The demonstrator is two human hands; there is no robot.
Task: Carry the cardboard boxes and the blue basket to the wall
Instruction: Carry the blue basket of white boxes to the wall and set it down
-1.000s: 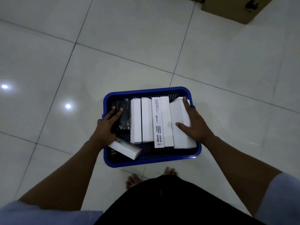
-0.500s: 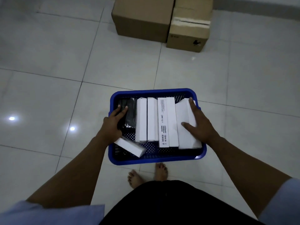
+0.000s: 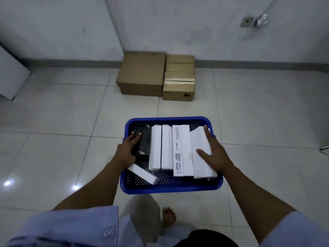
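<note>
I hold the blue basket (image 3: 169,188) in the air in front of me, above the tiled floor. My left hand (image 3: 127,151) grips its left rim, fingers lying on a black packet (image 3: 145,140). On the right rim sits my right hand (image 3: 214,153), fingers spread over a white box (image 3: 200,139). Several more white boxes (image 3: 156,148) lie side by side inside. Ahead, a large cardboard box (image 3: 142,73) and two smaller stacked cardboard boxes (image 3: 179,81) stand against the wall (image 3: 178,24).
A white panel (image 3: 10,75) leans at the far left. A metal fitting (image 3: 254,21) is mounted on the wall at the upper right. Bare tiled floor (image 3: 62,122) lies between me and the boxes. My bare foot (image 3: 169,217) shows below the basket.
I have walked forward with the basket; the cardboard boxes and the wall have come into full view and lie closer. My grip on the basket is unchanged.
</note>
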